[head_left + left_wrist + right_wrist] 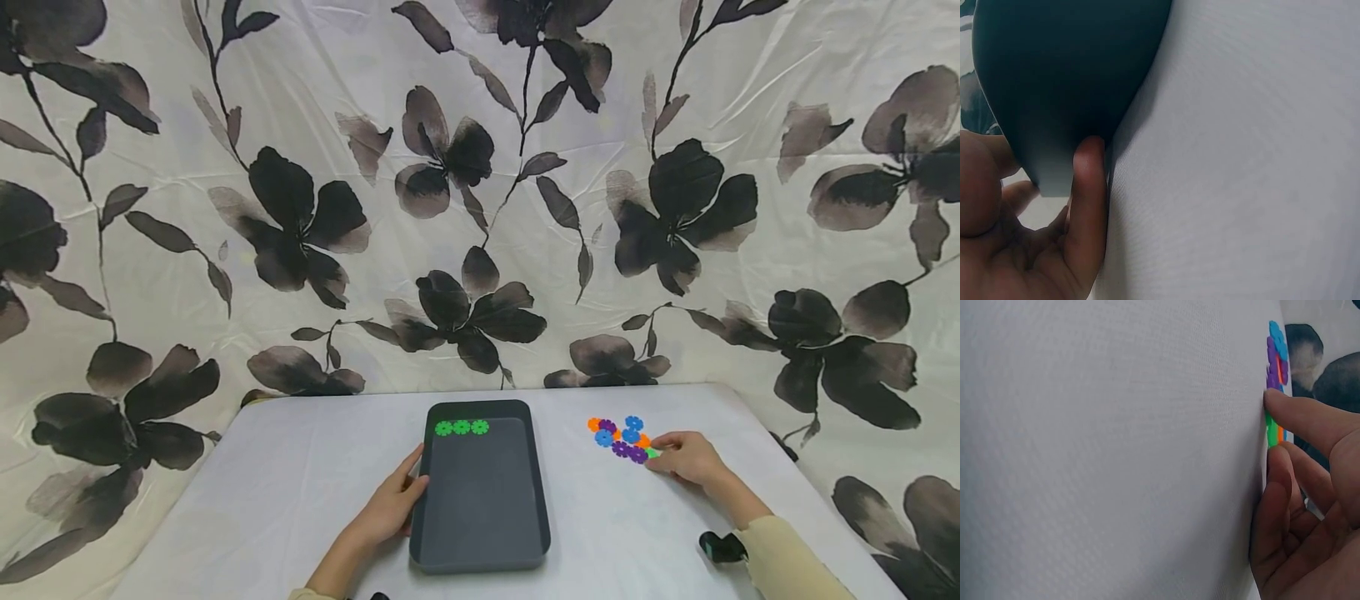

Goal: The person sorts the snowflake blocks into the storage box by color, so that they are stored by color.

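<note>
Tray (pixel 480 508) gripped in our left hand (pixel 388 504), lower centre; right hand (pixel 688 458) pinches a green flower (pixel 1272 432): we should lift straight.

Grey tray (pixel 480 500): no readable text, brand or number.
Flower-shaped pieces (pixel 638 456): no readable letters or numbers, neither on those at the centre right of the frame nor on the green ones in the tray.
White desk (pixel 600 525): no readable label or sign.
Floral backdrop (pixel 465 250), across the upper frame: printed flowers and leaves, no readable words.
Dark object (pixel 722 547) by the sleeve, lower right of the frame: too small to tell any marking.
Both wrist views: nothing readable.
</note>
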A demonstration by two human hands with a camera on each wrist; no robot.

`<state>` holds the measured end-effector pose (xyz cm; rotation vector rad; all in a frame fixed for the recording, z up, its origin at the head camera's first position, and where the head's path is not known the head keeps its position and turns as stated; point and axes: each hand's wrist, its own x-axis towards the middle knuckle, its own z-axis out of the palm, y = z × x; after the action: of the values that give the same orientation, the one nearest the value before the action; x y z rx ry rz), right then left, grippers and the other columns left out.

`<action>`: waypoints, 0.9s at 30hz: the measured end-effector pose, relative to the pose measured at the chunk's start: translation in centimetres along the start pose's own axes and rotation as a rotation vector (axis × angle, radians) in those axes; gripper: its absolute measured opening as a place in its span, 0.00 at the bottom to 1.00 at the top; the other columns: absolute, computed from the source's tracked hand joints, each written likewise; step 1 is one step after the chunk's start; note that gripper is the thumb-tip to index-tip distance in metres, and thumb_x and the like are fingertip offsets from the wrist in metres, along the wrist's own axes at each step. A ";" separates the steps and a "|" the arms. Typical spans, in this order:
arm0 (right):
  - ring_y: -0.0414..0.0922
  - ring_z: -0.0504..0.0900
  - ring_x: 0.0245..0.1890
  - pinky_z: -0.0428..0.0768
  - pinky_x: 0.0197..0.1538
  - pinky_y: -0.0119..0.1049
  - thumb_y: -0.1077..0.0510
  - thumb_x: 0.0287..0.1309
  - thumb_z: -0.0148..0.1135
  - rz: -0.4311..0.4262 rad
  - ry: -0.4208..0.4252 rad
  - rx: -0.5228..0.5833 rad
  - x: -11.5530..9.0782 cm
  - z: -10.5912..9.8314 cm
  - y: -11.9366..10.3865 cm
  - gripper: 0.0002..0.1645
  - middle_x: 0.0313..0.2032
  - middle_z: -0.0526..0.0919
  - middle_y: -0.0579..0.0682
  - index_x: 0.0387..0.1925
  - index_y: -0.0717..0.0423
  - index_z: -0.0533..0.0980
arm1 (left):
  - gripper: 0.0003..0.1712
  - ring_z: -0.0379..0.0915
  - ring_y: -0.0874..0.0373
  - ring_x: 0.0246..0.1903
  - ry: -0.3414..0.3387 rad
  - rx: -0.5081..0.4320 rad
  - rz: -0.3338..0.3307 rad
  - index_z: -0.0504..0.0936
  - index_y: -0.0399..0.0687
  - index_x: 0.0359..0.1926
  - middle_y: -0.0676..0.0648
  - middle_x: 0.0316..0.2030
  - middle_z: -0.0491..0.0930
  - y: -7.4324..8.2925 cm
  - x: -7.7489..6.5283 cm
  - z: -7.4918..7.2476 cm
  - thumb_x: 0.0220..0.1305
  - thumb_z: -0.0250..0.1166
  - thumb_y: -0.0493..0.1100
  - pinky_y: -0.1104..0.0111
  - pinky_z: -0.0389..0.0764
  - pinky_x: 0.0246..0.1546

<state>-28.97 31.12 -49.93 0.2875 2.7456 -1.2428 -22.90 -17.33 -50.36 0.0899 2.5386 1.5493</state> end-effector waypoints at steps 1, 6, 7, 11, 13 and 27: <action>0.49 0.72 0.29 0.72 0.30 0.38 0.53 0.46 0.77 -0.006 0.003 -0.011 0.0 0.0 0.0 0.31 0.34 0.76 0.55 0.49 0.66 0.78 | 0.34 0.70 0.52 0.25 0.000 0.001 0.002 0.52 0.58 0.77 0.42 0.39 0.72 0.0 0.0 0.0 0.75 0.52 0.49 0.62 0.74 0.19; 0.52 0.71 0.38 0.74 0.35 0.39 0.51 0.45 0.78 -0.008 0.020 -0.052 0.1 0.1 0.1 0.31 0.42 0.78 0.59 0.48 0.64 0.80 | 0.34 0.70 0.52 0.29 0.007 0.012 0.016 0.52 0.57 0.76 0.43 0.39 0.73 0.0 0.0 0.0 0.75 0.52 0.49 0.62 0.73 0.23; 0.53 0.71 0.38 0.74 0.36 0.40 0.51 0.45 0.78 -0.008 0.024 -0.055 0.2 0.2 0.1 0.30 0.42 0.78 0.59 0.48 0.64 0.80 | 0.34 0.70 0.52 0.30 0.008 0.017 0.018 0.52 0.56 0.76 0.43 0.39 0.73 0.0 0.0 0.0 0.75 0.52 0.49 0.63 0.73 0.23; 0.52 0.72 0.38 0.74 0.38 0.42 0.50 0.44 0.78 -0.017 0.034 -0.055 0.2 0.3 0.1 0.30 0.41 0.79 0.57 0.46 0.64 0.80 | 0.34 0.70 0.52 0.30 0.010 0.013 0.011 0.52 0.56 0.76 0.43 0.39 0.73 0.0 -0.1 0.0 0.75 0.52 0.50 0.63 0.73 0.23; 0.52 0.72 0.37 0.73 0.38 0.42 0.51 0.44 0.78 -0.024 0.041 -0.048 0.2 0.5 0.2 0.29 0.39 0.79 0.56 0.45 0.64 0.80 | 0.34 0.70 0.52 0.28 0.013 0.006 0.004 0.52 0.57 0.76 0.42 0.39 0.72 0.1 -0.1 0.0 0.75 0.52 0.49 0.62 0.74 0.21; 0.42 0.79 0.23 0.82 0.30 0.35 0.62 0.55 0.69 0.028 -0.019 0.314 -0.5 1.6 -1.3 0.26 0.30 0.80 0.54 0.53 0.69 0.72 | 0.34 0.70 0.52 0.40 0.013 0.038 -0.008 0.52 0.56 0.76 0.43 0.45 0.75 -0.1 0.2 -0.1 0.75 0.52 0.51 0.60 0.74 0.36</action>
<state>-28.71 29.06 -49.93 0.3381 2.5130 -1.6584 -23.08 -17.47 -50.39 0.0742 2.5749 1.5040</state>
